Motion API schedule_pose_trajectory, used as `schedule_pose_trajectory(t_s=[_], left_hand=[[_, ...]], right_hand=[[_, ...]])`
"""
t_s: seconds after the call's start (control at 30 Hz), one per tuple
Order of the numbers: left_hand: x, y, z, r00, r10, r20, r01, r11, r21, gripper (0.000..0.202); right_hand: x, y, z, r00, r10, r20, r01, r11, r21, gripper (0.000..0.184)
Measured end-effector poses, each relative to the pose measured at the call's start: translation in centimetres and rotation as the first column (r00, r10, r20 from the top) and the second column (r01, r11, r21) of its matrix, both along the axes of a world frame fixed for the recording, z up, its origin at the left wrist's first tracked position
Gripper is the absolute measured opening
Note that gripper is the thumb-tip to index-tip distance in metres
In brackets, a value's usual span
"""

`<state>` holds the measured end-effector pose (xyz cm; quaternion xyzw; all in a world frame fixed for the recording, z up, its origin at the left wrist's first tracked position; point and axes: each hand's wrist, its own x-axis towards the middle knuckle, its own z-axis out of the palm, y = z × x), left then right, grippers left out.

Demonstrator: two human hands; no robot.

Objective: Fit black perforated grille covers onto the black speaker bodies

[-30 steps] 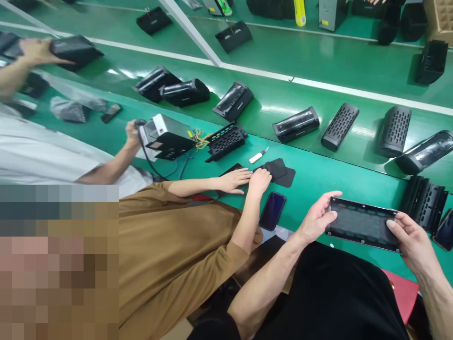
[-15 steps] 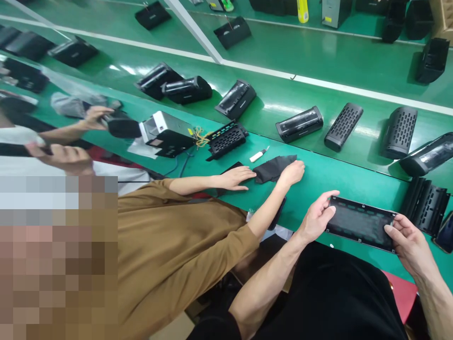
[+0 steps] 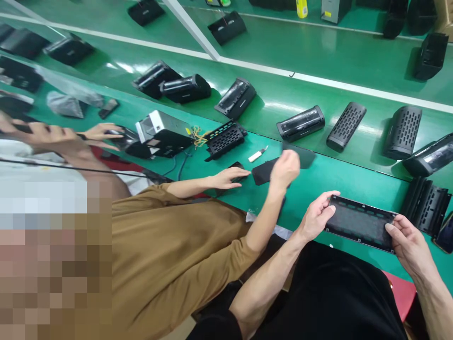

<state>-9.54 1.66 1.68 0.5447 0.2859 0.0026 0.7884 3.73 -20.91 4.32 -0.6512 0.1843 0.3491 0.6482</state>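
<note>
I hold a flat black rectangular panel [image 3: 359,221] over the near edge of the green bench [image 3: 318,182]. My left hand [image 3: 316,216] grips its left end, thumb on top. My right hand [image 3: 406,242] grips its right end. The panel lies level, its recessed dark face up. Beside me on the left, a person in a brown top lifts a dark fabric sheet [image 3: 300,155] with one hand [image 3: 285,169]; that person's other hand [image 3: 228,178] rests flat by a stack of dark sheets [image 3: 264,172].
Black speaker housings [image 3: 300,122] lie in a row on the green conveyor belt [image 3: 283,99]. A stack of black grilles [image 3: 426,202] stands right of my panel. A white knife [image 3: 257,154], a grille part [image 3: 226,138] and a grey-black device [image 3: 163,133] sit further left.
The person in brown has lifted a dark sheet off the stack and raised it. The person further left has moved a hand down to the bench. My hands and panel have hardly moved.
</note>
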Motion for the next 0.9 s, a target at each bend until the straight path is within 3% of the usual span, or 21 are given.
schedule_pose_trajectory(t_s=[0.23, 0.5, 0.7, 0.9], left_hand=[[-0.1, 0.0, -0.9, 1.000, 0.015, 0.002, -0.016, 1.000, 0.021, 0.056], [0.2, 0.1, -0.5, 0.999, 0.017, 0.035, -0.015, 0.999, -0.046, 0.054], [0.3, -0.1, -1.0, 0.999, 0.030, 0.027, -0.028, 0.997, -0.071, 0.055], [0.2, -0.2, -1.7, 0.999, 0.023, 0.030, -0.022, 0.999, -0.029, 0.053]], right_hand=[[0.1, 0.1, -0.1, 1.000, -0.004, 0.003, 0.004, 1.000, 0.012, 0.063], [0.2, -0.1, -0.4, 1.000, 0.013, 0.009, -0.014, 0.999, 0.030, 0.060], [0.2, -0.2, -0.6, 0.999, 0.026, 0.022, -0.027, 1.000, 0.013, 0.058], [0.1, 0.1, -0.6, 0.999, 0.022, 0.026, -0.022, 1.000, 0.009, 0.059]])
